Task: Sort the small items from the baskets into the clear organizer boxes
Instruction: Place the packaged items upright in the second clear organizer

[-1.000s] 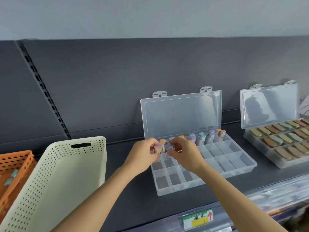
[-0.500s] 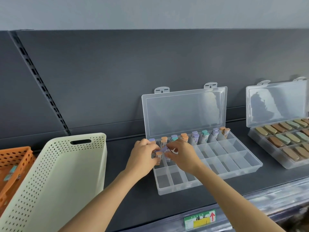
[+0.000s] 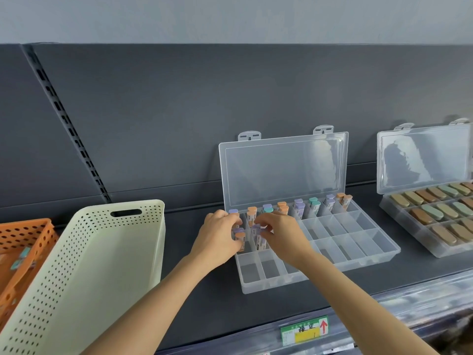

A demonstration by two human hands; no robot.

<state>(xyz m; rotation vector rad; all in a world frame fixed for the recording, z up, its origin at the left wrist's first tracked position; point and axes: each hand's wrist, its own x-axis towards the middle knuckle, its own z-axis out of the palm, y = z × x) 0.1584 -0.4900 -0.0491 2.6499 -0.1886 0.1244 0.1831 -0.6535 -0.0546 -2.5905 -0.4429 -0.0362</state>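
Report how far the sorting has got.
Done: the right box looks full, and the back row of the middle box holds capped tubes. In hand: left hand and right hand set tubes into second-row compartments. Left: front compartments bare; items in the orange basket.

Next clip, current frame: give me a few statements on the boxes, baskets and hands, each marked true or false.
1. The middle organizer box stands open. True.
2. The cream basket stands right of that box. False: it stands to its left.
3. The left hand and right hand both hold capped tubes over the box's left end. True.
4. The box's front row is packed with tubes. False: the standing tubes line the back row.
5. The right-hand box is closed. False: it stands open too.
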